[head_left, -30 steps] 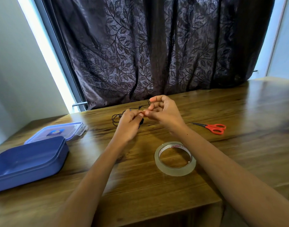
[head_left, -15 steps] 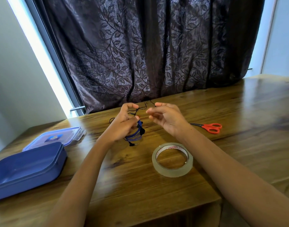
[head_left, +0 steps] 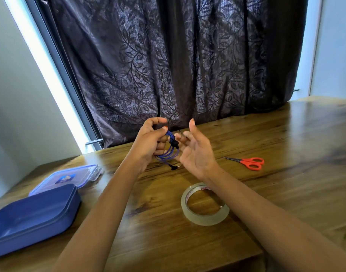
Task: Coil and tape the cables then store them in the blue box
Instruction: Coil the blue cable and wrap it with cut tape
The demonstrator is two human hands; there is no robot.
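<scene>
My left hand (head_left: 148, 142) holds a coiled blue cable (head_left: 169, 153) above the wooden table, fingers curled round its loops; a black plug hangs from the coil. My right hand (head_left: 195, 152) is beside the coil with its palm turned up and fingers spread, fingertips touching or almost touching the cable. A thin black wire runs up from the coil against the dark curtain. The blue box (head_left: 31, 218) sits open at the table's left front. A roll of clear tape (head_left: 204, 205) lies flat under my right forearm.
The box's clear blue lid (head_left: 70, 176) lies behind the box. Red-handled scissors (head_left: 248, 162) rest on the table to the right of my hands. A dark patterned curtain (head_left: 178, 65) hangs along the table's far edge. The table's front edge runs close below the tape.
My hands have risen and drawn apart slightly. The blue coil, hidden a second ago, now shows in my left hand. My right hand has opened with the palm up.
</scene>
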